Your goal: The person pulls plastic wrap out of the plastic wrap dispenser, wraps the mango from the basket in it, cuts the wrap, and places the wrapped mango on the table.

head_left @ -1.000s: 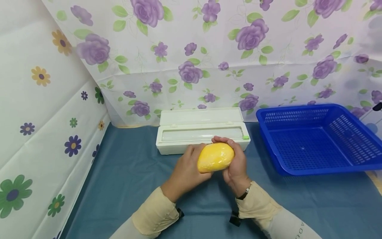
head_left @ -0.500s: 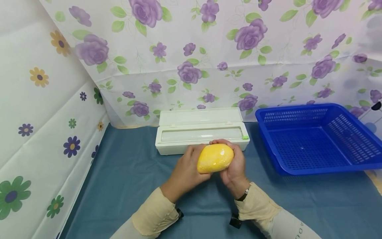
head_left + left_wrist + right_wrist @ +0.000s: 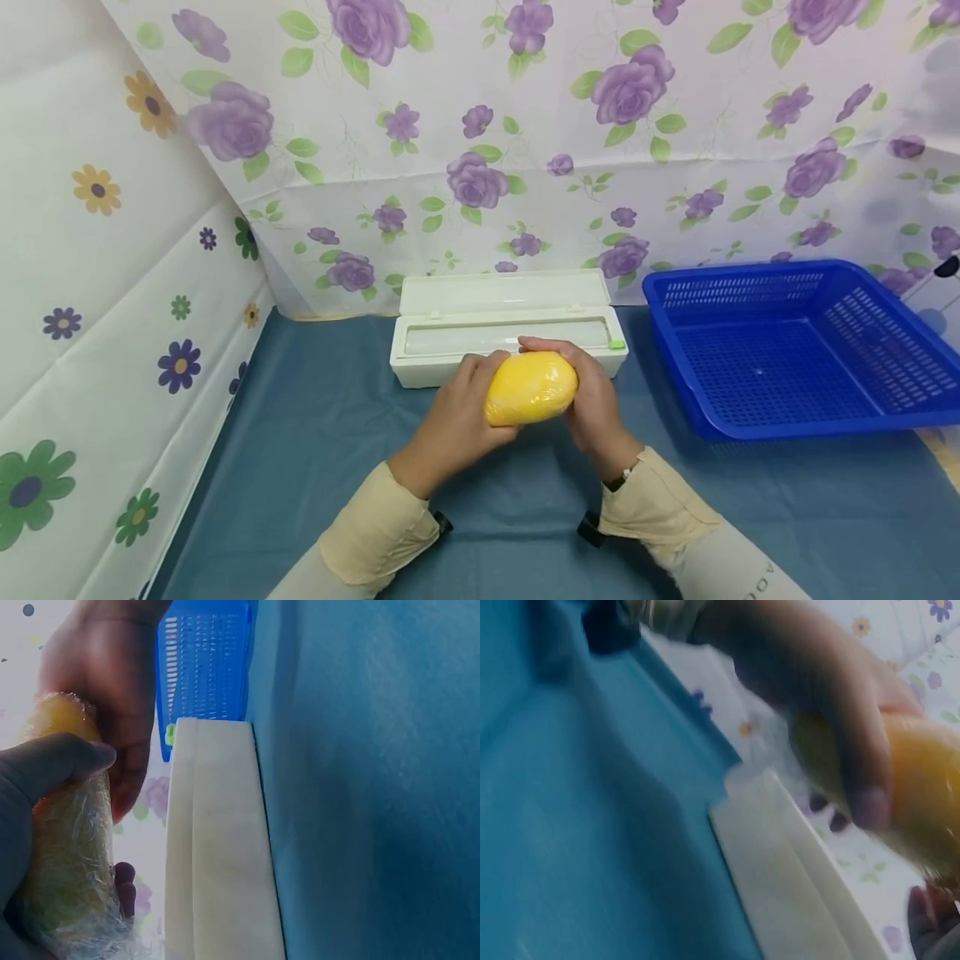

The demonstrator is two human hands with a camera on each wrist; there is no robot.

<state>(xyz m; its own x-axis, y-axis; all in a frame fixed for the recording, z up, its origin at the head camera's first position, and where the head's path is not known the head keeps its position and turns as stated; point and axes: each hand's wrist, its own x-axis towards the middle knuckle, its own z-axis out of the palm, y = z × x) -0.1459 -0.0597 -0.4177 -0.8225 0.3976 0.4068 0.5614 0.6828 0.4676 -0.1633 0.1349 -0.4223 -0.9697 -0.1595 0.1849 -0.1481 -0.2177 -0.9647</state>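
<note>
A yellow mango (image 3: 531, 388) wrapped in shiny cling film is held up in front of me, between both hands. My left hand (image 3: 452, 418) grips its left end; in the left wrist view that thumb (image 3: 71, 759) lies across the wrapped side, and crinkled film bunches at the near end. My right hand (image 3: 597, 402) cups the other end, with its fingers over the far side. Just behind the hands stands a white cling film dispenser (image 3: 420, 372), its lid (image 3: 506, 292) raised and a film roll visible inside.
A blue plastic basket (image 3: 693, 398) with slotted walls stands to the right of the dispenser. Blue-green cloth (image 3: 315, 467) covers the table. Flowered sheets (image 3: 315, 108) hang at the back and left.
Both hands have shifted slightly left and up with the mango. The right hand's fingers have slid over its far side. Dispenser and basket have stayed in place.
</note>
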